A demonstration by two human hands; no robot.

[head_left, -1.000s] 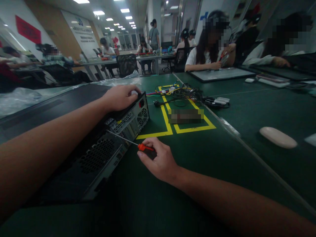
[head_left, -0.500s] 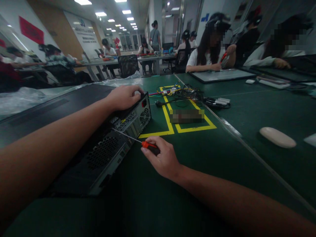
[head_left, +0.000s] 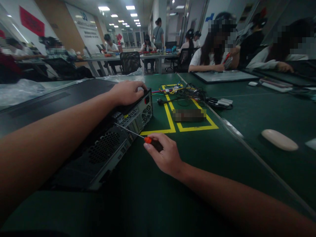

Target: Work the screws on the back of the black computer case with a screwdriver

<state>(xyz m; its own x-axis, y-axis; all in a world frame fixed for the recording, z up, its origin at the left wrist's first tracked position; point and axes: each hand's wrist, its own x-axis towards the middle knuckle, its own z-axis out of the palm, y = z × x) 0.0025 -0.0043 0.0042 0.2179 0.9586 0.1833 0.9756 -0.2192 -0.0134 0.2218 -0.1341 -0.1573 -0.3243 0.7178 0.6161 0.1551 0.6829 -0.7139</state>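
Note:
A black desktop computer case (head_left: 103,148) lies on its side on the green table, its rear panel with a fan grille facing right. My left hand (head_left: 127,92) rests on the case's top far corner, fingers curled over the edge. My right hand (head_left: 164,153) grips a screwdriver (head_left: 138,134) with an orange and black handle. Its thin metal shaft points left, the tip touching the rear panel of the case.
A yellow taped rectangle (head_left: 192,126) marks the table beyond the case. A tangle of cables (head_left: 190,93) lies at its far end. A white oval object (head_left: 279,139) sits to the right. Other people work at a flat panel (head_left: 222,76) and at distant tables.
The view has shifted slightly. My right hand with the screwdriver has edged up and right in the picture, staying at the rear panel. My left hand keeps its place on the case.

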